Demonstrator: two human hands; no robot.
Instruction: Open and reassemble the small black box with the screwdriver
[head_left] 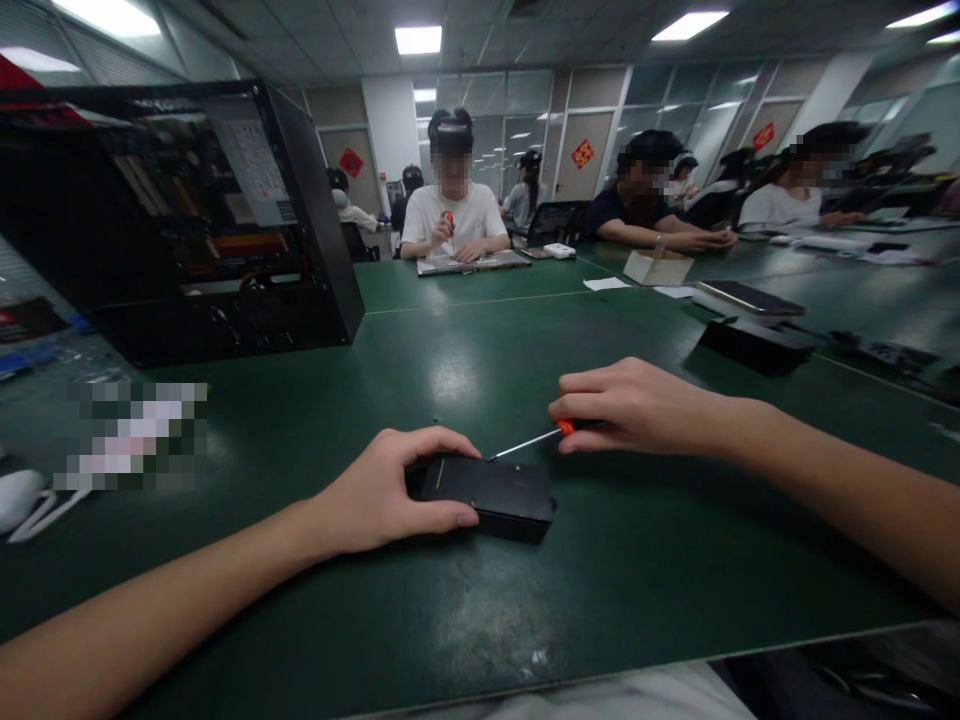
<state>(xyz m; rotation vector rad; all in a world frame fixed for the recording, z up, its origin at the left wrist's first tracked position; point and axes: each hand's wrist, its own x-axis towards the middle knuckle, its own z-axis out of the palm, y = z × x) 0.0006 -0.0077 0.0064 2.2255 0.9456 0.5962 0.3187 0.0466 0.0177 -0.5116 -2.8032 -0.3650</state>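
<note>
Pinching a small screwdriver [536, 440] by its orange-collared handle, the right hand [637, 405] is closed around it, tip on the black box [491, 492]. The left hand [390, 490] clamps the box's left end flat on the green table [637, 560]. The box looks rigid and light, likely to slide unless pinned. The shaft runs left-right, tip pointing left.
</note>
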